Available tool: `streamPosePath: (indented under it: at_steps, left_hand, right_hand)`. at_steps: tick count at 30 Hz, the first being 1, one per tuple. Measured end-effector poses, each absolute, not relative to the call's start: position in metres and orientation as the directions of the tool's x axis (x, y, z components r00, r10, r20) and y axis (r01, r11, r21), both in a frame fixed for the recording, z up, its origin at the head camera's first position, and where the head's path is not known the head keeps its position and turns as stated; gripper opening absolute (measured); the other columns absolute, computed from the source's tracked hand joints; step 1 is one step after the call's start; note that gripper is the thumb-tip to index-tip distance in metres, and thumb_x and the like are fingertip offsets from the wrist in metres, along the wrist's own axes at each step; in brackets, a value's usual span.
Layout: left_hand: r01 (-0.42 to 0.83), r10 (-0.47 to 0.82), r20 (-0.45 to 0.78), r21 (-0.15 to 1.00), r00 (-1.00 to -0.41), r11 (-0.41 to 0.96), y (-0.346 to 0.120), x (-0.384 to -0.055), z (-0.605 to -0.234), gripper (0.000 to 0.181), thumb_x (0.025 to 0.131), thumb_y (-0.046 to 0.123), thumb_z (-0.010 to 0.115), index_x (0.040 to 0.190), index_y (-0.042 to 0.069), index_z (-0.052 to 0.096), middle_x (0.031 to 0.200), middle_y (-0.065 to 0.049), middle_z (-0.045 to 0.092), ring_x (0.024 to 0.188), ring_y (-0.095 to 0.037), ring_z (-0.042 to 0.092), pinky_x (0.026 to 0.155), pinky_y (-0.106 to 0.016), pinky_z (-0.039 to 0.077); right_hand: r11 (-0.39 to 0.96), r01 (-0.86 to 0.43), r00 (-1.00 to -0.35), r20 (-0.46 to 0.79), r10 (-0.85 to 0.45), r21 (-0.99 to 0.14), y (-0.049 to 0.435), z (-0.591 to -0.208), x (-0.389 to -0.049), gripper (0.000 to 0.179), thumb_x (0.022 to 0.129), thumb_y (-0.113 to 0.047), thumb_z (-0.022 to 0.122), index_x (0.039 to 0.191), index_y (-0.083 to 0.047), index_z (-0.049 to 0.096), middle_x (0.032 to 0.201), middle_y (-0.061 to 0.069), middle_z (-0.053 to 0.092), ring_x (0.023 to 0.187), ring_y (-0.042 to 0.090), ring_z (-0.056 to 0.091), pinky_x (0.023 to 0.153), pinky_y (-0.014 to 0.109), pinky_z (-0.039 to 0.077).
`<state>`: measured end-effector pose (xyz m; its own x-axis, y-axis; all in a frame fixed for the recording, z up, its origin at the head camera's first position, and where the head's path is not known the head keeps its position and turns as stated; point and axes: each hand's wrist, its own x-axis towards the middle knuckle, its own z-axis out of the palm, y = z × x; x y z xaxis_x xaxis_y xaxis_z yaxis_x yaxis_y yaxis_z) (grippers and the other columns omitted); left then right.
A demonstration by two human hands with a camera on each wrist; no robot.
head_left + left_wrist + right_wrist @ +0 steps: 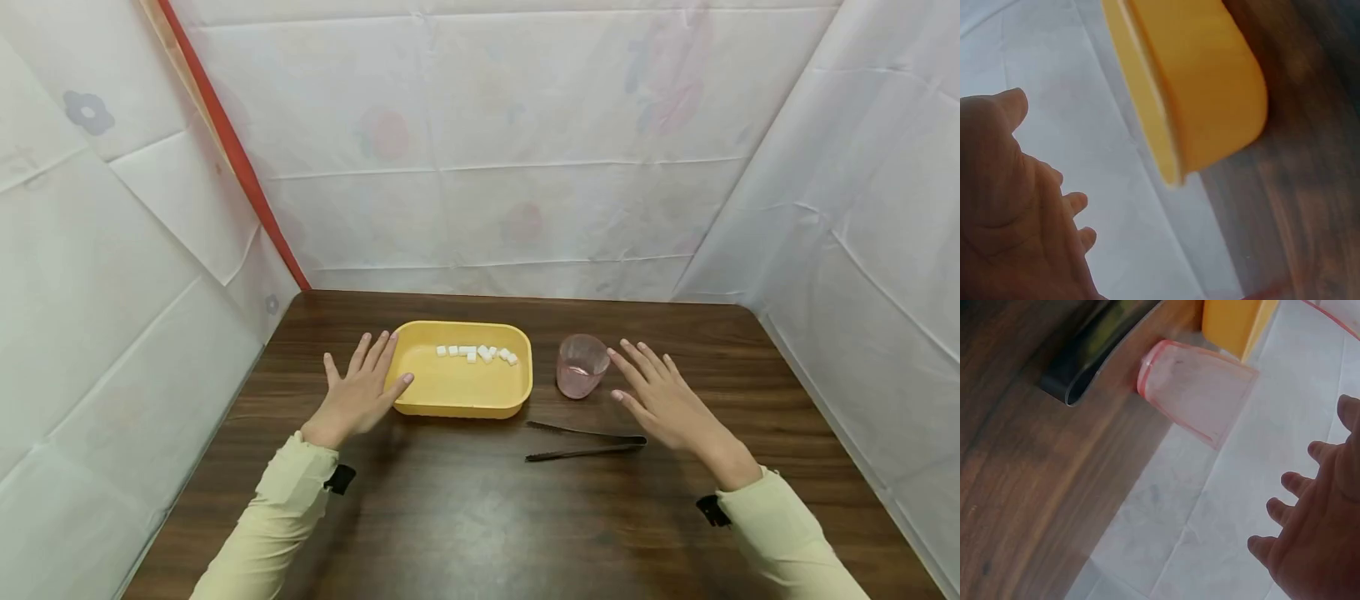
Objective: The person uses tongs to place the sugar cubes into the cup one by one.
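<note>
A yellow plastic tray point(450, 392) holds several small white cubes point(483, 353) along its far side. My left hand point(358, 393), fingers spread, hovers by the tray's left edge; in the left wrist view a gap shows between the hand point(1016, 206) and the tray point(1210, 87). To the tray's right stands a pink transparent cup point(581, 367). Spread out beside the cup, my right hand point(667, 404) holds nothing; the right wrist view shows it point(1322, 506) apart from the cup point(1194, 387). Dark tongs point(585, 456) lie in front of the cup, their arms apart and pointing left.
The dark wood-grain table point(465, 517) carries all of these things. White patterned sheets point(480, 150) rise behind it and on both sides, with a red strip point(232, 150) at the back left corner. Black bands point(341, 479) sit at the wrists below the pale yellow sleeves.
</note>
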<state>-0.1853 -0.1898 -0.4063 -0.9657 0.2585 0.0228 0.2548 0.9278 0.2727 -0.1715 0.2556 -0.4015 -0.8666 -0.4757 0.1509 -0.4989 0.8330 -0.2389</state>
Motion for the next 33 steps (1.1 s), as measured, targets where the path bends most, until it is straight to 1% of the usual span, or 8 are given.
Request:
streamPosePath:
  at_steps: [6, 10, 14, 19, 21, 25, 31, 33]
  left_hand:
    - [0.264, 0.26, 0.054, 0.287, -0.964, 0.921, -0.195, -0.197, -0.422, 0.073, 0.1, 0.049, 0.037, 0.153, 0.008, 0.007, 0.157, -0.015, 0.012, 0.143, -0.035, 0.003, 0.097, -0.073, -0.01]
    - [0.261, 0.254, 0.062, 0.286, -0.965, 0.922, -0.197, -0.206, -0.43, 0.072, 0.101, 0.049, 0.036, 0.153, 0.008, 0.008, 0.157, -0.015, 0.013, 0.142, -0.035, 0.004, 0.099, -0.073, -0.005]
    - [0.252, 0.244, 0.066, 0.304, -0.968, 0.919, -0.2, -0.214, -0.436, 0.071, 0.101, 0.046, 0.038, 0.153, 0.007, 0.007, 0.156, -0.017, 0.015, 0.141, -0.036, 0.008, 0.1, -0.072, 0.004]
    - [0.238, 0.222, 0.085, 0.342, -0.971, 0.909, -0.203, -0.221, -0.442, 0.068, 0.102, 0.036, 0.043, 0.151, 0.001, 0.012, 0.153, -0.021, 0.019, 0.138, -0.041, 0.016, 0.102, -0.067, 0.018]
    - [0.23, 0.211, 0.09, 0.369, -0.973, 0.901, -0.204, -0.224, -0.445, 0.067, 0.102, 0.034, 0.043, 0.15, -0.001, 0.013, 0.151, -0.023, 0.02, 0.135, -0.043, 0.019, 0.101, -0.065, 0.023]
    - [0.202, 0.179, 0.093, 0.45, -0.979, 0.87, -0.207, -0.23, -0.45, 0.064, 0.102, 0.029, 0.043, 0.149, -0.005, 0.014, 0.147, -0.028, 0.024, 0.131, -0.046, 0.022, 0.101, -0.061, 0.027]
    - [0.152, 0.14, 0.066, 0.595, -0.988, 0.789, -0.211, -0.241, -0.455, 0.06, 0.103, 0.024, 0.04, 0.146, -0.011, 0.016, 0.141, -0.034, 0.026, 0.128, -0.05, 0.024, 0.101, -0.06, 0.027]
    - [0.12, 0.121, 0.043, 0.635, -0.992, 0.763, -0.212, -0.245, -0.457, 0.057, 0.103, 0.022, 0.038, 0.144, -0.012, 0.018, 0.137, -0.035, 0.029, 0.127, -0.05, 0.028, 0.101, -0.06, 0.028]
  right_hand:
    - [0.823, -0.528, -0.849, 0.164, -0.503, -0.209, 0.254, -0.412, -0.168, 0.059, 0.102, -0.036, 0.045, 0.15, -0.007, 0.026, 0.153, 0.017, 0.023, 0.14, 0.039, 0.016, 0.108, 0.059, 0.011]
    - [0.8, -0.57, -0.819, 0.215, -0.532, -0.188, 0.253, -0.42, -0.166, 0.058, 0.101, -0.034, 0.047, 0.148, -0.005, 0.029, 0.148, 0.019, 0.03, 0.136, 0.041, 0.024, 0.107, 0.059, 0.016]
    - [0.774, -0.609, -0.786, 0.267, -0.558, -0.174, 0.254, -0.429, -0.164, 0.057, 0.1, -0.032, 0.05, 0.146, -0.004, 0.033, 0.143, 0.02, 0.036, 0.131, 0.04, 0.032, 0.106, 0.057, 0.019]
    - [0.76, -0.627, -0.771, 0.281, -0.572, -0.172, 0.255, -0.439, -0.161, 0.056, 0.098, -0.029, 0.054, 0.145, -0.004, 0.035, 0.141, 0.02, 0.039, 0.128, 0.036, 0.036, 0.105, 0.054, 0.023]
    - [0.76, -0.626, -0.773, 0.272, -0.573, -0.178, 0.255, -0.442, -0.159, 0.056, 0.097, -0.029, 0.055, 0.144, -0.004, 0.037, 0.139, 0.02, 0.041, 0.127, 0.035, 0.038, 0.105, 0.054, 0.024]
    - [0.761, -0.619, -0.782, 0.241, -0.575, -0.193, 0.254, -0.449, -0.156, 0.056, 0.097, -0.03, 0.056, 0.143, -0.004, 0.039, 0.137, 0.02, 0.043, 0.126, 0.036, 0.04, 0.104, 0.056, 0.025]
    - [0.763, -0.619, -0.784, 0.211, -0.584, -0.189, 0.254, -0.46, -0.149, 0.059, 0.094, -0.032, 0.061, 0.142, -0.004, 0.04, 0.133, 0.018, 0.047, 0.121, 0.034, 0.044, 0.102, 0.052, 0.03]
    - [0.766, -0.618, -0.785, 0.202, -0.586, -0.178, 0.254, -0.462, -0.147, 0.06, 0.093, -0.032, 0.063, 0.142, -0.004, 0.041, 0.132, 0.017, 0.048, 0.119, 0.034, 0.046, 0.1, 0.052, 0.034]
